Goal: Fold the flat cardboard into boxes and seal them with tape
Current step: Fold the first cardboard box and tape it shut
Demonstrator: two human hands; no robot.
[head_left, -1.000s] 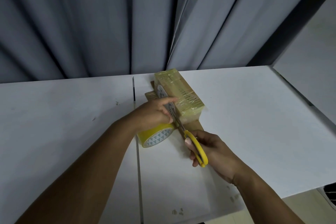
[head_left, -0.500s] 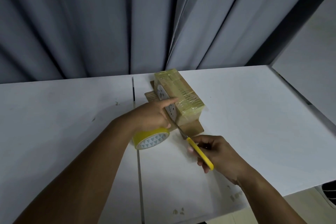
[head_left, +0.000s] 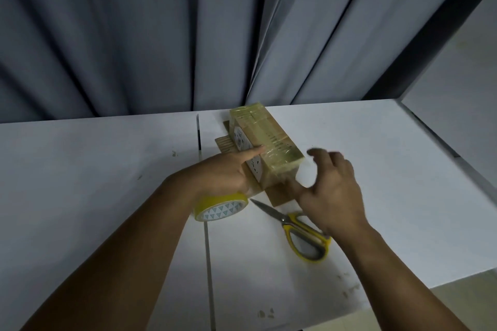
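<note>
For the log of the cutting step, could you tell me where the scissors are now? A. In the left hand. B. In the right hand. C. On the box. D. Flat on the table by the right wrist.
D: the scissors lie on the table, free of the open right hand; the left hand holds the tape roll.
</note>
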